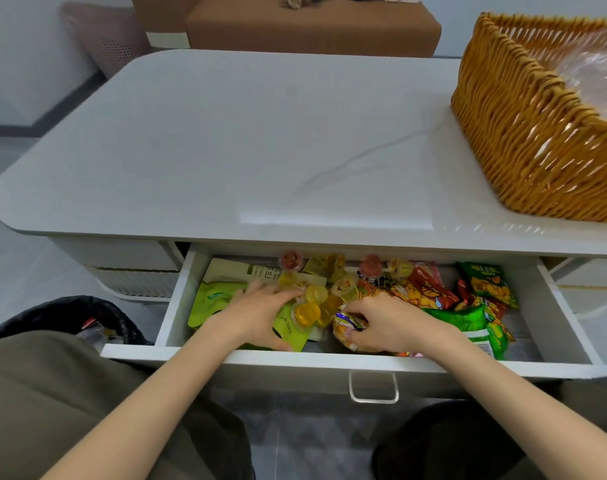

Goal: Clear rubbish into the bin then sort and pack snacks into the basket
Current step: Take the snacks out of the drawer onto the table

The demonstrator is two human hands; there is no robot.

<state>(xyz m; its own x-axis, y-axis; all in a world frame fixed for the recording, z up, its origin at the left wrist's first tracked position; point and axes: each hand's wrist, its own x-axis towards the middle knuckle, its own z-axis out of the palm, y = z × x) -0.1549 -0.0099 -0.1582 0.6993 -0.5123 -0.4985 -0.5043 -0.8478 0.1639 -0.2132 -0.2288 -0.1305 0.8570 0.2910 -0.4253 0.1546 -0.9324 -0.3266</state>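
Snacks (430, 292) remain loose and unsorted in the open drawer (177, 306) — jelly cups (315, 296), a green pouch (212, 299) and assorted packets heaped together. Right hand (388, 323) has its fingers curled round a purple-and-orange wrapped snack (343, 323) near the drawer's front. Left hand (260, 306) lies fairly flat across the pouch, fingertips reaching the jelly cups; no firm hold evident. Basket (516, 133) stands on the table top (225, 133) at far right, well apart from the drawer, showing only something clear and crinkled inside — no sorted snacks visible. Bin (70, 313), black-lined, sits on the floor at left with some litter in it. Assessment: packing barely begun; nearly all sorting outstanding.
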